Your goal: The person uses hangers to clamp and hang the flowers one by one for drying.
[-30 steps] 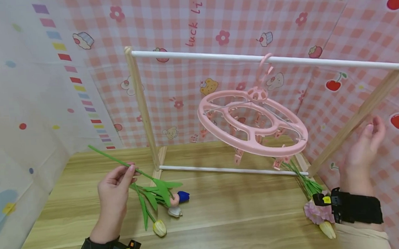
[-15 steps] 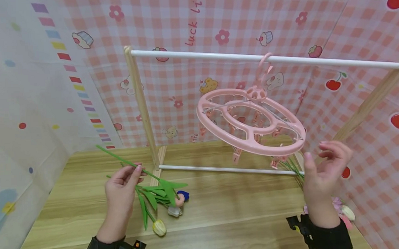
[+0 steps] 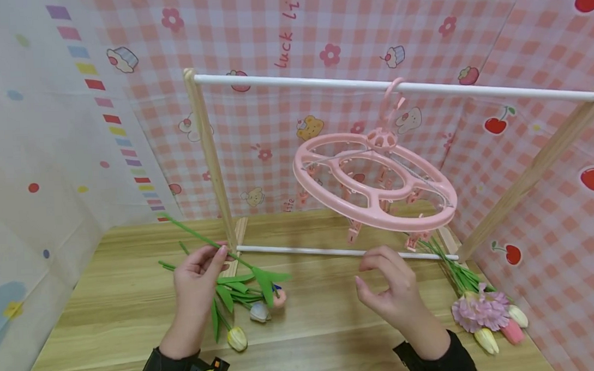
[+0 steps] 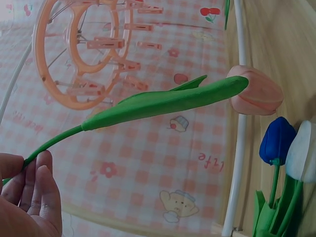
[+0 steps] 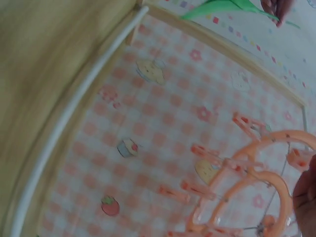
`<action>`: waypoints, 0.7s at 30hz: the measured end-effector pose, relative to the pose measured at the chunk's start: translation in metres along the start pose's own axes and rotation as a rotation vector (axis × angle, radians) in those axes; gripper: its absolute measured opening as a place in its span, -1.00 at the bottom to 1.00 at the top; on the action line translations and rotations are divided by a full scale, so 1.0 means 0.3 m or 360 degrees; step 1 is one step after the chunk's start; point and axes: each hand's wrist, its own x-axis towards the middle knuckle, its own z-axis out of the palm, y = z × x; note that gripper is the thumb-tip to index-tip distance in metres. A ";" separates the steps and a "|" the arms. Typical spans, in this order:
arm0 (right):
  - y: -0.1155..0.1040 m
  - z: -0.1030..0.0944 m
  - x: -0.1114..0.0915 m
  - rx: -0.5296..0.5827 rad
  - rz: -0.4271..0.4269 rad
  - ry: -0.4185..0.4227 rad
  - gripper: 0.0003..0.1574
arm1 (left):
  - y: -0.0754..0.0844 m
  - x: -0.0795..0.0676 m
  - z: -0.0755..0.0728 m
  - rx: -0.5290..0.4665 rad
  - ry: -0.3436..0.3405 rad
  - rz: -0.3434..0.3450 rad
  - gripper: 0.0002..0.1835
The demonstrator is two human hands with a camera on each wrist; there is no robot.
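My left hand (image 3: 197, 279) pinches the green stem of a pale pink artificial tulip (image 4: 261, 94), its head pointing right and down in the head view. Beneath it on the table lie a yellow tulip (image 3: 237, 339), a white tulip (image 3: 259, 312) and a blue tulip (image 4: 277, 140). My right hand (image 3: 394, 294) is over the table's middle, fingers loosely bent, thumb apart and nothing held. Above and behind it hangs a round pink clip hanger (image 3: 406, 223) with several dangling clothespins (image 3: 354, 231).
The hanger hooks onto the white top rod (image 3: 293, 83) of a wooden-posted rack (image 3: 210, 156). A lower white rod (image 3: 299, 251) crosses near the table. At right lie a frilly pink-purple flower (image 3: 480, 310), another yellow tulip (image 3: 487, 341), a deeper pink tulip (image 3: 512, 332) and a white one (image 3: 517, 316).
My right hand has come from beside the right post leftward and down to the table's middle, uncovering the flowers at right. The left hand has shifted slightly right with the pink tulip.
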 end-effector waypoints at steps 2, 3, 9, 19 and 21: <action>0.026 0.015 -0.036 -0.0072 0.0163 -0.0088 -0.87 | -0.003 -0.004 0.007 0.0005 -0.0023 0.0009 -0.81; 0.044 0.021 -0.055 -0.0115 0.0239 -0.0111 -0.85 | -0.004 -0.006 0.010 0.0006 -0.0036 0.0018 -0.81; 0.117 0.024 -0.099 -0.0208 0.0819 -0.0285 -0.52 | -0.006 -0.014 0.031 0.0016 -0.0084 0.0008 -0.82; 0.020 0.018 0.071 0.0192 0.1077 -0.0149 -0.30 | -0.011 -0.031 0.064 0.0022 -0.0135 0.0012 -0.79; 0.020 0.024 0.078 0.0257 0.1089 -0.0089 -0.35 | -0.012 -0.033 0.067 0.0030 -0.0139 0.0012 -0.80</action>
